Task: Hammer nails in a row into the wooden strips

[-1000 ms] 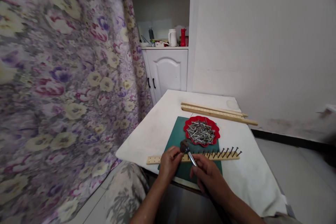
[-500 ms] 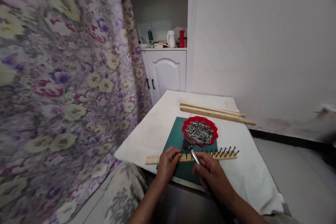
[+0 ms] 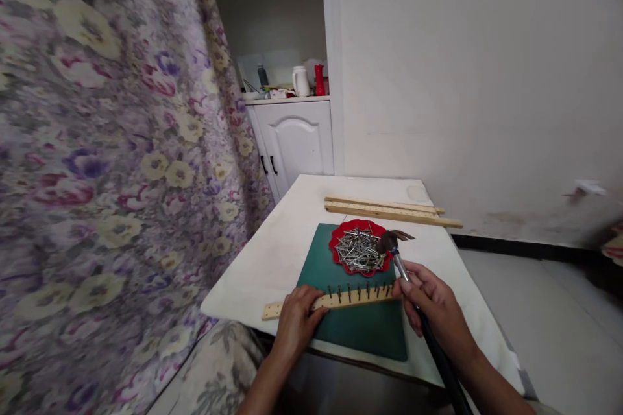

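Observation:
My left hand (image 3: 296, 324) presses down on a pale wooden strip (image 3: 335, 300) that lies across a green cutting mat (image 3: 363, 331), with its fingers curled over the strip. A row of several dark nails stands in the strip. My right hand (image 3: 433, 301) grips the handle of a claw hammer (image 3: 393, 245), and the hammer head is lifted over the right edge of a red scalloped dish (image 3: 360, 250) full of loose nails. The right end of the strip lies just below my right hand.
The mat sits on a small white table (image 3: 287, 246). Two long wooden strips (image 3: 389, 209) lie at its far side by the white wall. A flowered curtain (image 3: 107, 162) hangs at the left. A white cabinet (image 3: 294, 139) with bottles stands behind.
The hammer head has gone from the strip's left part up and right to beside the red dish. My right hand moved right. The view shifted, and the strip lies further left.

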### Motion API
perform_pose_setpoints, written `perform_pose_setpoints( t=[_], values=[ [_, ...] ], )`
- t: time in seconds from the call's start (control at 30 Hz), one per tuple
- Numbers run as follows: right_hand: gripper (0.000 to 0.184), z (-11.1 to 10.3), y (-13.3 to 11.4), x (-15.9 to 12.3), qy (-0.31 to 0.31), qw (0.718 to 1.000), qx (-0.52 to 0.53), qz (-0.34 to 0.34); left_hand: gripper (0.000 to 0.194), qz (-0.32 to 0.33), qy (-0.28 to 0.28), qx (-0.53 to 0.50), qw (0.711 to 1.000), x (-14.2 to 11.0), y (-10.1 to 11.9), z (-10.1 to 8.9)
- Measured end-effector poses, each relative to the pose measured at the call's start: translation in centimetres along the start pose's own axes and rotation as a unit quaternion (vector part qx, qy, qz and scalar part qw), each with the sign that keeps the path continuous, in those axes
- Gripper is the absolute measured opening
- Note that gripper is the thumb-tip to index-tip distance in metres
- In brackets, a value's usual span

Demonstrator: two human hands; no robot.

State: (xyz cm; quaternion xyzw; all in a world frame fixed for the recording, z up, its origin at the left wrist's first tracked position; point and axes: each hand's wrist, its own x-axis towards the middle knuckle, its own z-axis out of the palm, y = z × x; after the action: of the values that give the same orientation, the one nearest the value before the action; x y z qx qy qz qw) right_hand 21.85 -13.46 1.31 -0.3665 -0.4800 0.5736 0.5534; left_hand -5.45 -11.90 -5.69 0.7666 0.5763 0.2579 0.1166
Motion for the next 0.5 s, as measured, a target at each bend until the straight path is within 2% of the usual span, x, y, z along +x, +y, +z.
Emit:
perform_pose_setpoints(
  t=[0.23,0.4,0.5],
  values=[
    [0.032,-0.7,-0.8,0.0,0.015,1.0,0.013,0.001,0.024,0.01,-0.017,0.0,1.0,0.6,0.0,-0.4],
    [0.03,-1.2,-1.5,0.0,0.037,0.999,0.019,-0.011,0.025,0.02,-0.019,-0.037,0.999,1.4,-0.4,-2.3],
    [0.03,-1.5,-1.6,0.1,0.047,0.998,0.031,-0.014,0.024,0.039,-0.019,-0.057,0.997,3.5,0.1,-3.6]
  ],
)
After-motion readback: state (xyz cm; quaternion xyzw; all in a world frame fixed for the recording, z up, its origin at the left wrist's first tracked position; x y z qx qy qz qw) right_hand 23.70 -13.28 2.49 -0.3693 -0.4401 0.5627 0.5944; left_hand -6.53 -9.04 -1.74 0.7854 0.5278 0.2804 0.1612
